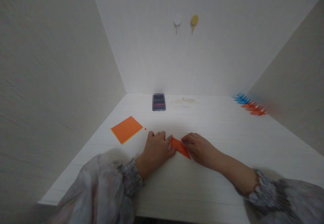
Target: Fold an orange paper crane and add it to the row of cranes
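Observation:
On the white table between my hands lies a piece of folded orange paper [180,146], narrow and slanting to a point at the lower right. My left hand [158,149] grips its left end, with the thumb and a finger on the paper. From the other side, my right hand [201,149] has its fingers closed at the paper's upper right edge, and some fingertips are hidden. To the left rests a stack of flat orange paper sheets [127,129] with a yellow lower edge. A tiny orange dot [145,129] sits beside the stack.
A dark, blurred-out rectangular object [159,102] lies near the back wall. Blue folded paper figures [241,98] and orange folded paper figures [254,108] line the right wall. White hook [177,21] and yellow hook [194,21] hang on the back wall. Side walls enclose the table [222,129].

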`<action>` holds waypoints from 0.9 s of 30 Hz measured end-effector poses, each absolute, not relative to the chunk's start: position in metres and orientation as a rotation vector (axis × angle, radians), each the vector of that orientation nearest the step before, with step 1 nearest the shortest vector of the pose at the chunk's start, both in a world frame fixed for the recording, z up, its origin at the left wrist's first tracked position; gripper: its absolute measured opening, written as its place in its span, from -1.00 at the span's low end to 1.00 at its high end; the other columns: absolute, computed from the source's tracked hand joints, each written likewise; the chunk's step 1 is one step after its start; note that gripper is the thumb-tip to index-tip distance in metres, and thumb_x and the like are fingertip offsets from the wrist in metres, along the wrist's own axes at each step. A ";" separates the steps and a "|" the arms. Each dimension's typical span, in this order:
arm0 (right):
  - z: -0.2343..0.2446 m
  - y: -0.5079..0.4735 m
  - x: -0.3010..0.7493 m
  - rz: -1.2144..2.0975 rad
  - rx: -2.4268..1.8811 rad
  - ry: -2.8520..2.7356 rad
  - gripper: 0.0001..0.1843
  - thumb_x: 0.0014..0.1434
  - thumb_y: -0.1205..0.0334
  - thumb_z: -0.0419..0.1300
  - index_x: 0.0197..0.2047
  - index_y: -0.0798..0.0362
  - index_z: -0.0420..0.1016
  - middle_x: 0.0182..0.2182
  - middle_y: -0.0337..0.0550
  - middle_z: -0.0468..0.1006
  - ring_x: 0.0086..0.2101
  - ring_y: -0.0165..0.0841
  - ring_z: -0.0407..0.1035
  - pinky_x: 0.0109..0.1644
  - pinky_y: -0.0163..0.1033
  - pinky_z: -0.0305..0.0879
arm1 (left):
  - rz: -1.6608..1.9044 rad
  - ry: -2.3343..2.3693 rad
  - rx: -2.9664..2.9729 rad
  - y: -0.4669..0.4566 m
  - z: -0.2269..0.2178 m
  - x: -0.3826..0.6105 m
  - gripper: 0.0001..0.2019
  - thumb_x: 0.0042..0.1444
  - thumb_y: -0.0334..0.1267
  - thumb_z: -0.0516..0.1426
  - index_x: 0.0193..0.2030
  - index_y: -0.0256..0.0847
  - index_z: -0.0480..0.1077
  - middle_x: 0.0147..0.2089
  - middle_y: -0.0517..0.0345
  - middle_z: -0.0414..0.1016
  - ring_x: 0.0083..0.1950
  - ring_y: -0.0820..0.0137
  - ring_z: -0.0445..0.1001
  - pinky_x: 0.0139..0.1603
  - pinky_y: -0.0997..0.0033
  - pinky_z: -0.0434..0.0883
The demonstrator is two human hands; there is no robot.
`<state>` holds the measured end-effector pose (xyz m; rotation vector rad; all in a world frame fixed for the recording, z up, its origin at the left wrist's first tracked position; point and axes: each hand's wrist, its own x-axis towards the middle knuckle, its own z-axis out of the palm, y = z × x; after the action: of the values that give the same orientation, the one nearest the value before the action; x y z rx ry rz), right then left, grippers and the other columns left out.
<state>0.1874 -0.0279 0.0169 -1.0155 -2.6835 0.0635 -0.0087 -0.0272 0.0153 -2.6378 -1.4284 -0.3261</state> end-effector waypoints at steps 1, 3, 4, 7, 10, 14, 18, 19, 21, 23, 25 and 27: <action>0.018 -0.028 0.188 0.068 -1.012 -2.683 -0.77 0.07 0.48 0.01 -0.27 0.16 0.46 -0.28 -0.03 0.43 -0.24 -0.29 0.27 -0.15 -0.16 0.23 | -0.332 -1.422 -2.638 -0.028 0.015 -0.008 -0.57 0.09 0.03 -0.07 0.00 -0.17 0.29 -0.29 0.03 0.34 -0.26 0.27 0.29 -0.23 0.19 0.09; 0.019 -0.028 0.188 0.087 -0.988 -2.680 -0.77 0.07 0.48 0.01 -0.30 0.16 0.47 -0.27 -0.02 0.44 -0.23 -0.29 0.28 -0.14 -0.16 0.23 | -0.347 -1.423 -2.626 -0.028 0.013 -0.008 -0.53 0.08 0.04 -0.07 0.00 -0.23 0.28 -0.26 0.00 0.34 -0.24 0.25 0.29 -0.21 0.17 0.09; 0.019 -0.028 0.188 0.098 -0.971 -2.679 -0.77 0.07 0.48 0.00 -0.31 0.15 0.47 -0.26 -0.03 0.44 -0.22 -0.29 0.28 -0.13 -0.15 0.23 | -0.355 -1.426 -2.619 -0.028 0.013 -0.008 -0.51 0.07 0.04 -0.06 0.03 -0.26 0.26 -0.25 -0.02 0.34 -0.23 0.24 0.29 -0.20 0.17 0.10; 0.019 -0.029 0.189 0.115 -0.941 -2.668 -0.75 0.08 0.48 -0.02 -0.31 0.15 0.47 -0.25 -0.03 0.44 -0.22 -0.30 0.29 -0.14 -0.14 0.25 | -0.364 -1.383 -2.660 -0.027 0.013 -0.008 -0.49 0.08 0.00 -0.04 0.12 -0.22 0.15 -0.23 -0.01 0.32 -0.22 0.27 0.28 -0.21 0.21 0.11; 0.018 -0.030 0.190 0.103 -0.935 -2.661 -0.75 0.10 0.45 -0.03 -0.29 0.14 0.47 -0.26 -0.02 0.45 -0.21 -0.28 0.29 -0.15 -0.13 0.25 | -0.339 -1.288 -2.764 -0.026 0.015 -0.008 -0.59 0.13 -0.08 -0.07 0.11 -0.09 0.15 -0.25 0.06 0.29 -0.21 0.32 0.27 -0.23 0.27 0.11; 0.015 -0.029 0.190 0.102 -0.934 -2.663 -0.73 0.10 0.45 -0.05 -0.27 0.13 0.47 -0.24 -0.02 0.44 -0.19 -0.28 0.28 -0.13 -0.12 0.24 | -0.306 -1.302 -2.801 -0.024 0.016 -0.010 -0.60 0.12 -0.02 -0.09 0.07 -0.07 0.23 -0.25 0.06 0.26 -0.21 0.33 0.26 -0.23 0.29 0.11; 0.013 -0.029 0.192 0.118 -0.938 -2.658 -0.73 0.10 0.46 -0.04 -0.26 0.13 0.47 -0.23 -0.02 0.44 -0.20 -0.28 0.28 -0.13 -0.13 0.23 | -0.302 -1.342 -2.749 -0.023 0.016 -0.012 -0.56 0.10 0.06 -0.11 0.05 -0.05 0.25 -0.26 0.05 0.26 -0.23 0.30 0.26 -0.24 0.26 0.10; 0.012 -0.029 0.192 0.118 -0.934 -2.656 -0.73 0.10 0.46 -0.04 -0.26 0.13 0.47 -0.23 -0.02 0.44 -0.20 -0.28 0.28 -0.13 -0.13 0.23 | -0.302 -1.345 -2.735 -0.023 0.016 -0.012 -0.56 0.10 0.06 -0.11 0.05 -0.05 0.25 -0.26 0.05 0.26 -0.23 0.30 0.26 -0.24 0.26 0.10; 0.012 -0.029 0.192 0.117 -0.930 -2.656 -0.73 0.11 0.45 -0.04 -0.25 0.12 0.47 -0.23 -0.03 0.44 -0.20 -0.28 0.28 -0.13 -0.12 0.23 | -0.302 -1.326 -2.726 -0.024 0.017 -0.012 -0.57 0.11 0.04 -0.11 0.05 -0.08 0.25 -0.26 0.03 0.26 -0.22 0.29 0.25 -0.23 0.25 0.09; 0.014 -0.030 0.192 0.112 -0.934 -2.656 -0.73 0.12 0.45 -0.04 -0.25 0.11 0.46 -0.24 -0.03 0.44 -0.20 -0.28 0.28 -0.13 -0.12 0.23 | -0.298 -1.256 -2.749 -0.024 0.019 -0.012 -0.58 0.13 0.01 -0.11 0.05 -0.10 0.25 -0.26 0.02 0.27 -0.21 0.29 0.25 -0.21 0.24 0.09; 0.015 -0.030 0.191 0.112 -0.939 -2.660 -0.73 0.12 0.45 -0.05 -0.25 0.12 0.46 -0.24 -0.03 0.44 -0.20 -0.28 0.28 -0.14 -0.13 0.23 | -0.285 -1.146 -2.797 -0.024 0.020 -0.011 -0.62 0.15 -0.04 -0.12 0.05 -0.07 0.23 -0.23 0.02 0.27 -0.20 0.31 0.24 -0.19 0.23 0.08; 0.017 -0.030 0.191 0.113 -0.950 -2.665 -0.73 0.11 0.46 -0.05 -0.26 0.13 0.46 -0.25 -0.03 0.45 -0.21 -0.29 0.28 -0.15 -0.14 0.24 | -0.271 -1.069 -2.834 -0.024 0.022 -0.009 -0.66 0.17 -0.09 -0.14 0.05 -0.02 0.22 -0.21 0.04 0.27 -0.20 0.33 0.24 -0.17 0.24 0.07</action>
<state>0.1906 -0.0304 0.0170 -0.9497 -2.6648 0.1133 -0.0094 -0.0240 0.0217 -2.8336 -1.0692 -0.2708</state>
